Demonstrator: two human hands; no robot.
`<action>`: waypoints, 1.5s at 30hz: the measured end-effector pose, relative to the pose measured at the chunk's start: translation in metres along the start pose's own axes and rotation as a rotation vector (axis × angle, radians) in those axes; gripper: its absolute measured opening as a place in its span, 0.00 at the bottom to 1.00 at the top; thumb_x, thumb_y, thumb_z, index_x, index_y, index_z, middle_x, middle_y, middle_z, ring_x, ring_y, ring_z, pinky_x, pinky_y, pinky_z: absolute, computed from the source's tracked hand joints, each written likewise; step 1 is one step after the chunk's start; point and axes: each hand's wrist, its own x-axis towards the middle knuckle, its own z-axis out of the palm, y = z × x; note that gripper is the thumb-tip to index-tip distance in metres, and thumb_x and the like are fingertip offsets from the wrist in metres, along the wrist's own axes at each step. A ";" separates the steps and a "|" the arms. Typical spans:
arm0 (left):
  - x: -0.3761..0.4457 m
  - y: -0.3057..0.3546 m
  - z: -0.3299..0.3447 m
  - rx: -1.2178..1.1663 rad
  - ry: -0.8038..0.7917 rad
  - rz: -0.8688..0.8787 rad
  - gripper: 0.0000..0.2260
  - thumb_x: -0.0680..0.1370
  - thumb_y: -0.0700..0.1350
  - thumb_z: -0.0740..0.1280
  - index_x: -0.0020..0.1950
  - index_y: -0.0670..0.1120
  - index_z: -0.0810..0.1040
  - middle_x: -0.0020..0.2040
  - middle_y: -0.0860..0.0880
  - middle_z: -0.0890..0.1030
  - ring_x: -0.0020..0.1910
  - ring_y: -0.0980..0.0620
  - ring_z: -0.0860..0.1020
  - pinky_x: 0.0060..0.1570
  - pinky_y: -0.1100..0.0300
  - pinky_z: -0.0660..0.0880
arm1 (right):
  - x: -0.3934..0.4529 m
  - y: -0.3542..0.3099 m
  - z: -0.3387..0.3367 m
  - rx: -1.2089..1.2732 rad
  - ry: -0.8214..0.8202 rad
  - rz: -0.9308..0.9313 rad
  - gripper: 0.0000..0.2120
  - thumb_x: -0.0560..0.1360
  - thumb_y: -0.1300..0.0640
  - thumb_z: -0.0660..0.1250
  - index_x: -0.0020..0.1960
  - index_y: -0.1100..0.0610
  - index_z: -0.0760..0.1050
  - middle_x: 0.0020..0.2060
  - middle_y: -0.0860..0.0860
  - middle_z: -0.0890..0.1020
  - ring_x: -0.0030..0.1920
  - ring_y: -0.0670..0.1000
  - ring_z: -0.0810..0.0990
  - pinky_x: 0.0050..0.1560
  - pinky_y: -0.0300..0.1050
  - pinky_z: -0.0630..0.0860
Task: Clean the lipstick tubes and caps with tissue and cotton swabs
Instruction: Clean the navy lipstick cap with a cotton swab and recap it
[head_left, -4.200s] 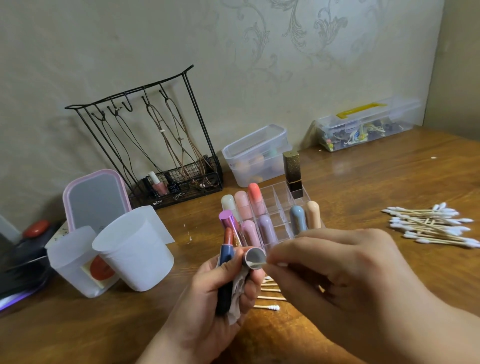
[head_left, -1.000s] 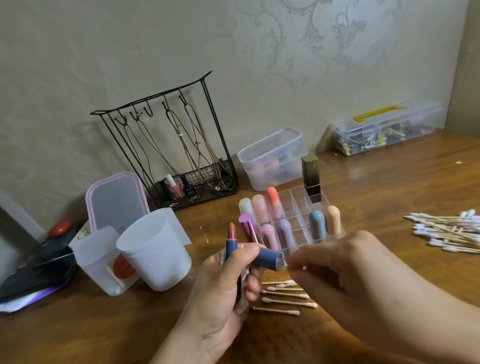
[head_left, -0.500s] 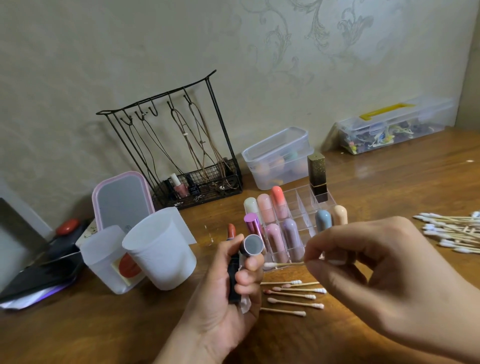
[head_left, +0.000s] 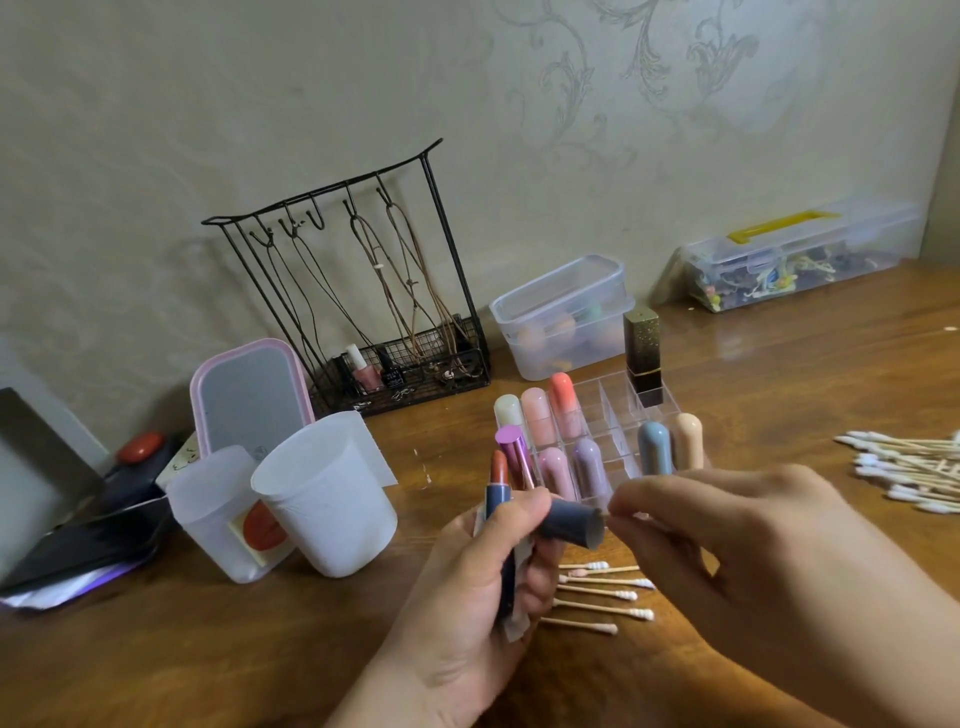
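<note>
My left hand (head_left: 467, 582) grips an open blue lipstick tube (head_left: 497, 499) with a reddish-brown bullet, a folded tissue (head_left: 517, 621) behind it, and the dark blue cap (head_left: 571, 521) lying sideways under the thumb. The cap's open mouth faces right. My right hand (head_left: 753, 551) pinches a cotton swab right at that mouth; the swab itself is almost wholly hidden by the fingers and the cap. A purple metallic lipstick (head_left: 514, 457) stands just behind my left hand.
A clear organizer (head_left: 613, 410) holds several pastel lipsticks and a black-gold one (head_left: 643, 356). Used swabs (head_left: 602, 592) lie under my hands, and a pile of clean swabs (head_left: 914, 470) is at right. White cups (head_left: 322, 499), a mirror (head_left: 249, 400), a wire rack (head_left: 363, 291) and plastic boxes (head_left: 566, 312) stand behind.
The cap has turned from facing me to lying sideways with its mouth to the right. My right hand has brought the swab from clear of the cap to its mouth.
</note>
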 end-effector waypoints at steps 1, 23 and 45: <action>0.000 -0.001 0.000 0.005 0.019 0.004 0.18 0.68 0.49 0.74 0.50 0.37 0.79 0.29 0.47 0.73 0.22 0.58 0.69 0.20 0.69 0.65 | -0.001 -0.001 0.002 -0.051 -0.023 0.019 0.07 0.72 0.52 0.68 0.36 0.51 0.77 0.25 0.45 0.75 0.21 0.50 0.66 0.21 0.35 0.62; 0.001 -0.004 0.004 0.028 0.082 0.004 0.19 0.64 0.49 0.71 0.49 0.39 0.77 0.26 0.48 0.72 0.20 0.58 0.68 0.18 0.69 0.64 | -0.002 0.007 0.009 0.180 -0.188 0.062 0.12 0.77 0.48 0.63 0.36 0.51 0.74 0.26 0.44 0.71 0.27 0.46 0.69 0.28 0.35 0.69; 0.010 0.008 -0.009 -0.355 0.004 -0.070 0.10 0.72 0.47 0.65 0.44 0.40 0.77 0.27 0.48 0.71 0.19 0.59 0.67 0.15 0.71 0.63 | 0.008 0.013 -0.014 0.375 -0.171 0.105 0.08 0.73 0.53 0.65 0.35 0.51 0.75 0.24 0.50 0.72 0.25 0.47 0.66 0.28 0.30 0.64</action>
